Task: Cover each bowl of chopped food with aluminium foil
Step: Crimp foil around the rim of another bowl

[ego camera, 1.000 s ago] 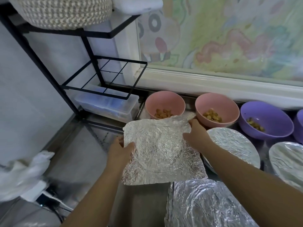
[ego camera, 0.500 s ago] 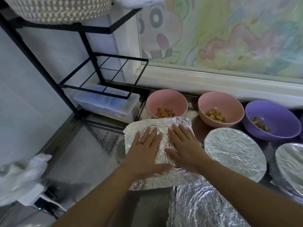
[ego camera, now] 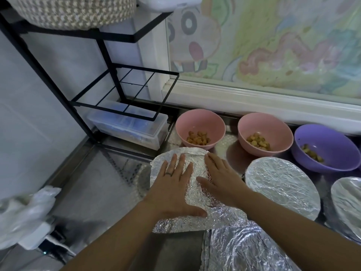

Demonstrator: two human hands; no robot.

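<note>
Both hands press flat on a crinkled foil sheet (ego camera: 197, 216) at the centre of the frame.

At the bottom edge lies a crumpled spare foil pile (ego camera: 244, 249). Just above it, the left hand (ego camera: 172, 186), with a ring (ego camera: 168, 174), and the right hand (ego camera: 220, 178) lie side by side, fingers straight, grasping nothing, on the sheet, which domes roundly over something hidden. To the right sit two foil-covered bowls (ego camera: 281, 186) (ego camera: 347, 200), smooth silver discs on the dimpled metal counter (ego camera: 93, 182). Beyond them, two matte pink bowls (ego camera: 199, 122) (ego camera: 265, 124) and a purple bowl (ego camera: 330, 139) hold tan chopped pieces, uncovered. At upper left stand a clear plastic box (ego camera: 129, 130), a black wire rack (ego camera: 125, 89) and a woven basket (ego camera: 74, 12).
</note>
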